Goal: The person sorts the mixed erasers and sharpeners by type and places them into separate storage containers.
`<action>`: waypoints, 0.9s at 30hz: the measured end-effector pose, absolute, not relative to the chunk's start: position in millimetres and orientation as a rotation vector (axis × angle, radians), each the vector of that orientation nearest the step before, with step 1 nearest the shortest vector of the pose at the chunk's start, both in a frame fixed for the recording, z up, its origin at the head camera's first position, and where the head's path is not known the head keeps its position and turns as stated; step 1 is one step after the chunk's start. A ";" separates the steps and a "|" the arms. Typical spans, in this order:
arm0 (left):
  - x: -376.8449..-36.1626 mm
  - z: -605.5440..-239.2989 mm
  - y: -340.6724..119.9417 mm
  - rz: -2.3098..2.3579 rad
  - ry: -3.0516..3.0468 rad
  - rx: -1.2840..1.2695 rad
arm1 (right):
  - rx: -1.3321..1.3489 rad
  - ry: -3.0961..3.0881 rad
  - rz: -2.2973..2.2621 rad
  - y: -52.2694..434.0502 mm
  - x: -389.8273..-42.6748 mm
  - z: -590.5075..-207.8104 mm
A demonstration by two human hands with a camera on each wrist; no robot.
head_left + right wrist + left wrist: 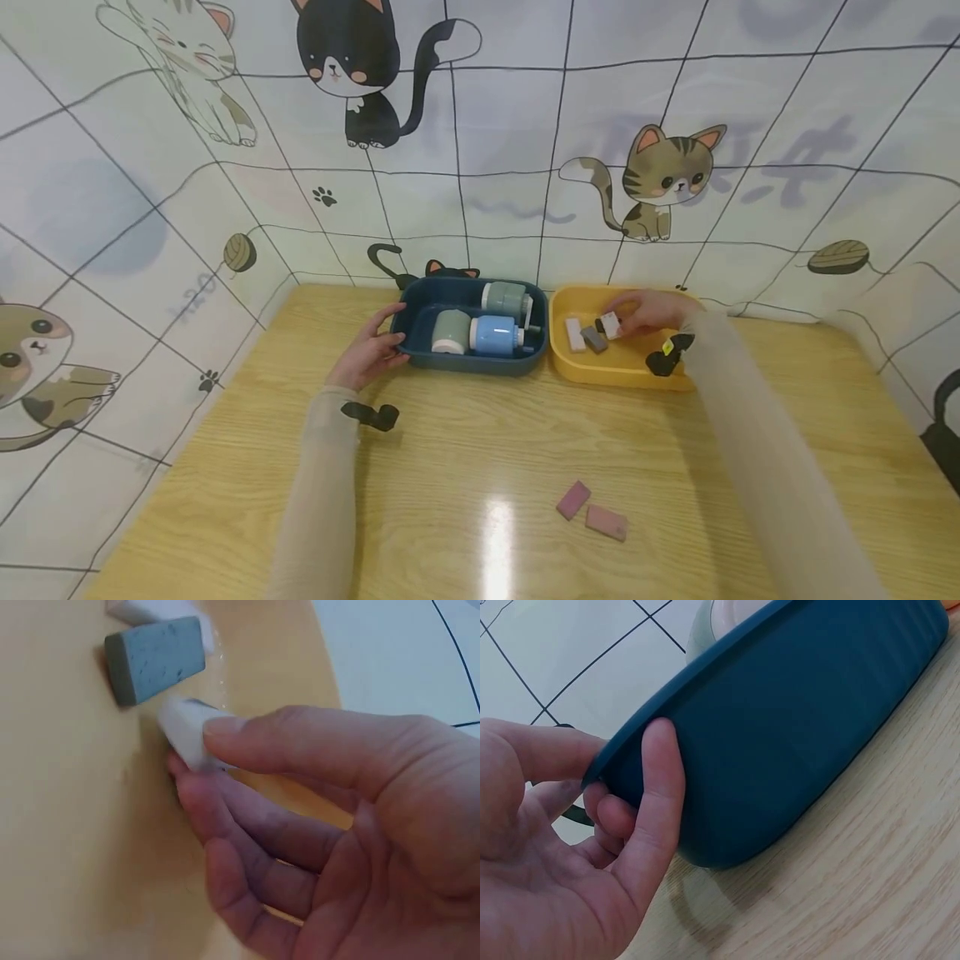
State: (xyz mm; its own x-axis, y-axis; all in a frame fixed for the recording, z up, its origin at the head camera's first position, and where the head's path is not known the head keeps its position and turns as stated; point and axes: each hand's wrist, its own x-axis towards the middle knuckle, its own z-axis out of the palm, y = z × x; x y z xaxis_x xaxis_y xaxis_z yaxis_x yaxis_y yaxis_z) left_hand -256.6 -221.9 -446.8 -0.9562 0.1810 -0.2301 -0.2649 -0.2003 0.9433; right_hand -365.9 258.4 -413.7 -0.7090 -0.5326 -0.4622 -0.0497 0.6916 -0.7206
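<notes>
Person's sitting at a light wood table (465,467) w/ cat-print wall panels (525,150) wrapping around the back and sides. Two small bins are sitting side by side at the far edge, nearly touching: a dark blue tub (472,357) on the left and a yellow tray (600,371) on the right.

Left hand (371,348) is gripping the left end of the dark blue tub. In the left wrist view the thumb (656,802) is lying flat against the outside wall and the other fingers are curling over the rim (705,686), so it's def holding on, not just resting there. Inside the tub there are three chunky cylinders lying on their sides: a grey-green one w/ a white end (450,332), a light blue one (495,335) right beside it, and another grey-green one (507,297) behind them.

Right hand (648,312) is reaching into the yellow tray and pinching a small white eraser-type block (187,731) betw thumb and fingertips. Block is down at the tray floor, can't tell if it's actually touching or hovering just above. Just beside it a grey speckled block (155,658) is lying flat in the tray, and another white block (574,334) is lying on the far side of the grey one.

Both wrists are wearing black straps. Closer to the person, two pink blocks (591,511) are lying on the table, just beside each other, well apart from both bins.
</notes>
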 end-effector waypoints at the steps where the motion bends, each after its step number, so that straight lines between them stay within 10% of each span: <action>1: -255.7 -444.5 -221.3 2.231 1.771 -0.091 | -0.425 2.227 -0.902 258.0 -365.3 -411.8; 27: -251.9 -439.5 -220.1 2.238 1.748 -0.057 | -0.575 2.217 -0.904 256.3 -317.0 -374.6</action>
